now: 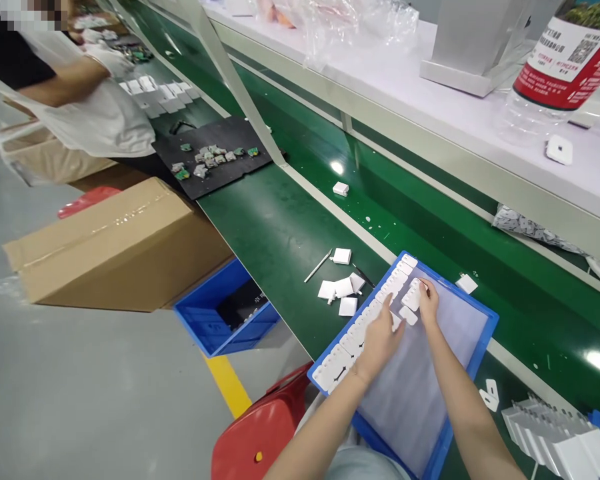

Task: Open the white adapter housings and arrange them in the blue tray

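Head view: right hand [429, 305] pinches white pieces [411, 294] over blue tray [491, 321]; left hand [381, 339] over tray too, can't tell its grip. White rows [349, 343] laid along tray's left side; remainder seemingly undone.

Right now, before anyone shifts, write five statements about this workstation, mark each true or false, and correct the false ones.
1. A bottle stands on the white shelf. True.
2. The right hand grips a white part. True.
3. The left hand is raised to the shelf. False: it is over the blue tray.
4. White rows cover the tray's whole floor. False: they lie along its left side in the picture.
5. A cardboard box sits on the green bench. False: it is beside the bench.
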A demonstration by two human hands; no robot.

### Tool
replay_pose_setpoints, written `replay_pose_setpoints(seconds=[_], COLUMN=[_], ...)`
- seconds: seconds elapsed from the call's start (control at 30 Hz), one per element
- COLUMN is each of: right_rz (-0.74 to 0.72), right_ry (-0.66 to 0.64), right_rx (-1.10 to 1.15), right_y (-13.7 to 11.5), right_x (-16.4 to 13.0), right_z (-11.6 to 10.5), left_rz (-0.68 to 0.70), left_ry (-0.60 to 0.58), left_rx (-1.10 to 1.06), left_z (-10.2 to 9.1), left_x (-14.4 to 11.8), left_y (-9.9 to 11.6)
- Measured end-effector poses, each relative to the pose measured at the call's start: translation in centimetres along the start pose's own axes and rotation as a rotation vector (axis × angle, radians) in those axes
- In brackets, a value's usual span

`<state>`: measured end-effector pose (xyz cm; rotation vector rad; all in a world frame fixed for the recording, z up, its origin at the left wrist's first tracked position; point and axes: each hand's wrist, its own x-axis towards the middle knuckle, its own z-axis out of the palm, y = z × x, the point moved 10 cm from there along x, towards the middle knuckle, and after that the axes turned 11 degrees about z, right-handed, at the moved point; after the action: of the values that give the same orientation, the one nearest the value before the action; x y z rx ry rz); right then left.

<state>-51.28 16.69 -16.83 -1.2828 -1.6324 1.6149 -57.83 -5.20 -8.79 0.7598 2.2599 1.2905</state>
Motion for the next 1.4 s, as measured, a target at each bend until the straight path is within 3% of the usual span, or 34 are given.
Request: replay_pose_setpoints(seconds=[0.1,0.17,0.3,0.43,0.57,0.67,0.73,0.83,0.9,0.97,1.03,1.1,1.17,1.27,1.4], right_rz=[-0.001,0.007,0.021,0.005,-0.032,-0.059,-0.058,0.000,0.052,0.072,0.039,-0.051,-0.191,-0.449,-0.722], right_ry=[0.084,0.133,0.206,0.203,0.117,0.110,0.215,0.474,0.560,0.582,0.567,0.514,0.395,0.067,-0.408], right_rx=[0.061,0.097,0.120,0.040,-0.107,-0.250,-0.351,-0.486,-0.548,-0.578,-0.581,-0.569,-0.550,-0.524,-0.524], right_y=[0.4,0.9,1.7,1.5,0.1,-1.9,-3.5,-5.3,-6.0,-6.5,-7.4,-8.8,-10.7,-13.5,-15.4], right_x=[-0.8,-1.3,-2.2,-2.7,-2.7,-1.0,1.0,3.7,4.9,5.5,5.3,4.3,2.2,-3.4,-14.4], right_z=[-0.1,0.1,1.4,3.2,3.4,-0.1,-5.0,-13.8,-17.9,-20.2,-20.8,-19.5,-15.9,-6.1,8.6], left_rz=[-0.017,-0.046,-0.071,-0.078,-0.088,-0.097,-0.107,-0.117,-0.121,-0.121,-0.113,-0.099,-0.079,-0.025,0.022], left_ry=[0.089,0.057,-0.094,-0.145,-0.187,-0.214,-0.217,-0.195,-0.175,-0.157,-0.135,-0.076,0.008,0.061,0.011], left_rx=[0.036,0.026,-0.055,-0.101,-0.137,-0.152,-0.156,-0.158,-0.156,-0.151,-0.141,-0.125,-0.119,-0.192,-0.364], left_z=[-5.8,-8.0,-7.3,-6.0,-6.3,-6.4,-6.2,-5.8,-5.8,-6.1,-6.8,-8.0,-9.2,-9.4,-8.0], left_x=[-0.5,-0.7,-0.9,-0.9,-0.8,-0.9,-1.0,-1.4,-1.5,-1.4,-1.1,-0.7,-0.2,0.7,1.7], left_y=[-2.9,-5.5,-9.0,-9.9,-10.3,-10.8,-11.1,-11.2,-11.1,-10.8,-10.3,-9.4,-8.1,-5.3,-2.5])
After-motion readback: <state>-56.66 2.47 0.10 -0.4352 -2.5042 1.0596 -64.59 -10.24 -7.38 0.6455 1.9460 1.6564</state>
